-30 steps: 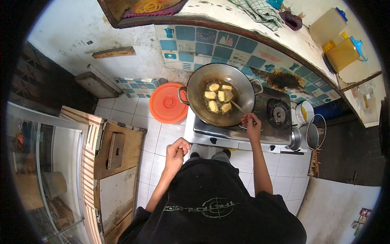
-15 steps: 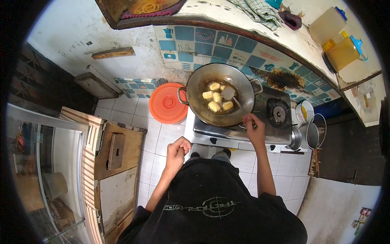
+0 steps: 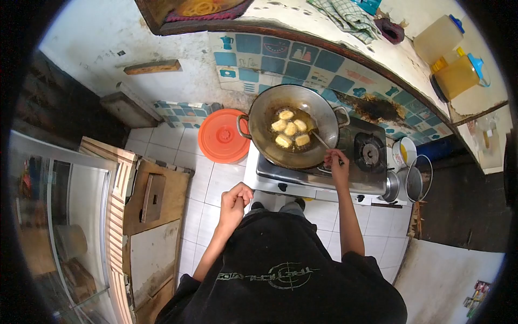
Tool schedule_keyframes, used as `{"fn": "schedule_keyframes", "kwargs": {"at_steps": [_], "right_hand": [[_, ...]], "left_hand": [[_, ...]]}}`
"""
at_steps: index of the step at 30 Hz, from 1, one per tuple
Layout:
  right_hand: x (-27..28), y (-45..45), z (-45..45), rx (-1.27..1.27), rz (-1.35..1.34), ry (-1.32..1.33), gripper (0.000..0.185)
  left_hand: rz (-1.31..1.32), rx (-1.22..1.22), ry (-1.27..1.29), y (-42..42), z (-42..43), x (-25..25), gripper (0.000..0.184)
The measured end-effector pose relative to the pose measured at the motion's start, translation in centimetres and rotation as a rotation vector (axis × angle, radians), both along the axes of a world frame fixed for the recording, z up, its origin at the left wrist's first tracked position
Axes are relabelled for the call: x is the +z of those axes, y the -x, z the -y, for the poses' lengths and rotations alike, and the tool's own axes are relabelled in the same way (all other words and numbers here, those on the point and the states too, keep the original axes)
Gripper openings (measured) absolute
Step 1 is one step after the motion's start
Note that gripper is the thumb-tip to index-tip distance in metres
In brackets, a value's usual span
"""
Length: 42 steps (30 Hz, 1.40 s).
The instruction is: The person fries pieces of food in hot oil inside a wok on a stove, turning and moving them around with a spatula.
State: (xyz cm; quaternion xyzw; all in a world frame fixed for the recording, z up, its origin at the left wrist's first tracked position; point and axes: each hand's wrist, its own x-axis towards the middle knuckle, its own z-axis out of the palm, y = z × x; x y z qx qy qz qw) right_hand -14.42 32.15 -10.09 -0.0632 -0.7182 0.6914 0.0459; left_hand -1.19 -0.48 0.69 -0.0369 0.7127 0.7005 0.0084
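Note:
My right hand point(image 3: 337, 162) is closed around the handle of a metal spatula point(image 3: 321, 140), beside the right rim of a large wok point(image 3: 264, 146). The spatula's blade dips into the oil, at the right edge of several golden, battered frying pieces point(image 3: 290, 128). The wok sits on the left burner of a gas stove point(image 3: 345, 181). My left hand point(image 3: 236, 201) is curled in a fist in front of my body, left of the stove's front edge, with nothing visible in it.
An orange round lid point(image 3: 222, 137) lies left of the wok. A bare burner point(image 3: 370, 153) is on the right, with metal pots point(image 3: 392, 186) and a white pail point(image 3: 403, 150) beyond it. Above the tiled wall, a shelf holds a cloth point(image 3: 345, 19) and jugs point(image 3: 458, 75). A wooden cabinet point(image 3: 154, 227) stands left.
The spatula's blade has turned and sunk lower at the right side of the frying pieces, which have shifted slightly. My left hand stays in place.

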Motion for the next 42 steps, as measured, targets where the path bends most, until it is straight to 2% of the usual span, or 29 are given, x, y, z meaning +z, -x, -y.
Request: {"fn": "schedule_keyframes", "kwargs": {"at_steps": [9, 15, 18, 24, 30, 34, 40, 42], "right_hand": [[-1.5, 2.5, 1.4, 0.078, 0.108, 0.180, 0.033], [-0.1, 2.7, 1.2, 0.201, 0.019, 0.121, 0.030], [1.7, 1.9, 0.7, 0.253, 0.035, 0.064, 0.027], [6.4, 0.4, -1.3, 0.456, -0.070, -0.267, 0.020], [8.5, 2.1, -4.9, 0.450, -0.314, -0.534, 0.016], [9.3, 3.3, -6.4, 0.402, -0.249, -0.603, 0.016], [4.4, 5.5, -7.6, 0.381, -0.340, -0.536, 0.017], [2.8, 6.1, -7.4, 0.412, -0.139, -0.374, 0.017]], "left_hand": [[0.018, 0.040, 0.008, -1.0, -0.7, -0.1, 0.030], [0.033, 0.134, 0.002, -1.5, -2.3, 0.6, 0.031], [0.056, 0.174, -0.030, -2.4, -4.0, 0.7, 0.031], [0.073, 0.204, -0.034, -3.4, -8.4, 0.7, 0.032], [0.071, 0.238, -0.008, -3.8, -12.6, 1.5, 0.032], [0.090, 0.287, 0.017, -4.7, -15.1, 1.8, 0.032], [0.112, 0.349, -0.018, -5.8, -18.8, 0.6, 0.032], [0.131, 0.338, -0.043, -5.7, -20.0, 0.3, 0.033]]}}
